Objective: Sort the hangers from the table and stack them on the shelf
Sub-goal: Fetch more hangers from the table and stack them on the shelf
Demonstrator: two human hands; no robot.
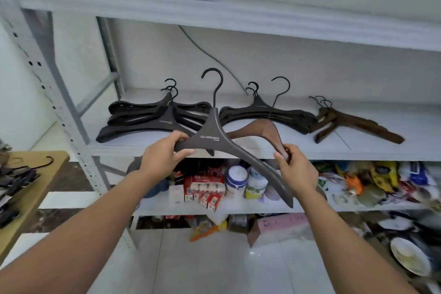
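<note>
before the shelf [358, 150], both forearms reach forward. the left hand [164, 153] curls its fingers [180, 136] round one arm of the grey hanger [214, 136]; the right hand [296, 169] pinches the brown hanger [257, 130] by its end, at the shelf edge.

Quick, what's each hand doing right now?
Left hand: grips the grey hanger by one arm.
Right hand: pinches the end of the brown hanger.

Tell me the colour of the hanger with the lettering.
Dark grey hanger with white lettering, in the left hand; head view shows it best.
</note>
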